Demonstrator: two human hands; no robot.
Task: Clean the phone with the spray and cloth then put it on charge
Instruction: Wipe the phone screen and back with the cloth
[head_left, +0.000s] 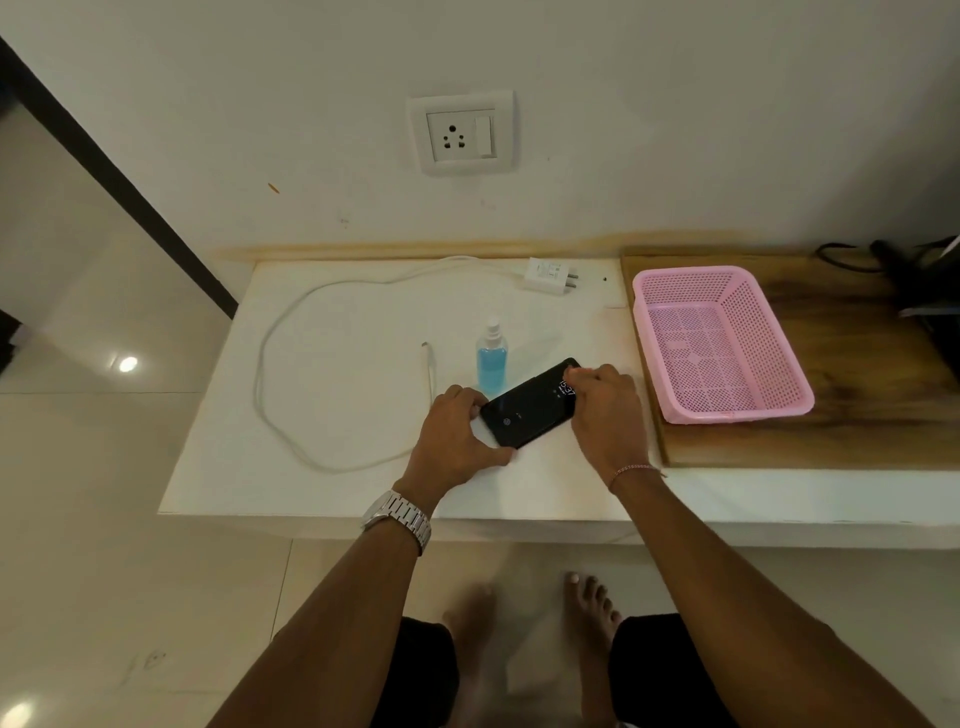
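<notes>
While the slim black phone (530, 402) lies screen-up on the white desk (332, 488), its long axis runs diagonally from near-left to far-right, one end in each hand. Left hand (457, 431) curls round the near end; right hand (605, 402) pinches the far end, fingers bent. Just behind stands the clear spray bottle of blue liquid (491, 361), closer to the left hand; no cloth shows.

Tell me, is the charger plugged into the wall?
No, unplugged. The charger lies on the white table, pins bare, and the wall socket holes show.
</notes>
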